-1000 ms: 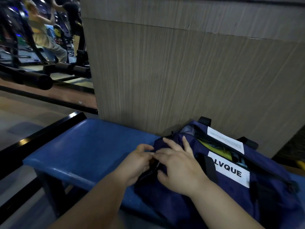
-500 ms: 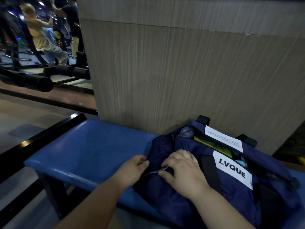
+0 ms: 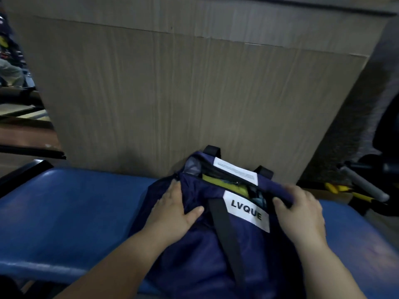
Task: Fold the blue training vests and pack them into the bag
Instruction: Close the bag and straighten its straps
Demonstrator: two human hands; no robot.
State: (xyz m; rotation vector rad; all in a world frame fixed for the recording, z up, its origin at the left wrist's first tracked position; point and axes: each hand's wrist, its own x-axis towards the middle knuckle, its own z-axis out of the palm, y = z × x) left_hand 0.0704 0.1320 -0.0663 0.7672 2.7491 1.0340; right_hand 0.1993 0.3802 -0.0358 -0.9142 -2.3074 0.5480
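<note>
Your left hand (image 3: 172, 210) lies flat on the left end of the navy-blue fabric duffel bag (image 3: 194, 255), fingers straight and thumb spread. Your right hand (image 3: 302, 216) curls its fingers over the bag's top edge at the right, with the thumb pinching it. The bag sits on the blue padded bench (image 3: 64, 212), and its open zip shows a yellow-green strip (image 3: 216, 182). Just behind stands the beige wood-grain panel (image 3: 172, 93).

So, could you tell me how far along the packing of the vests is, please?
Done: no vests lie loose on the blue padded bench. In hand: the left hand presses on the navy fabric bag while the right hand grips its top edge. Left: the zip gapes, showing a yellow-green item inside, so closing likely remains.
</note>
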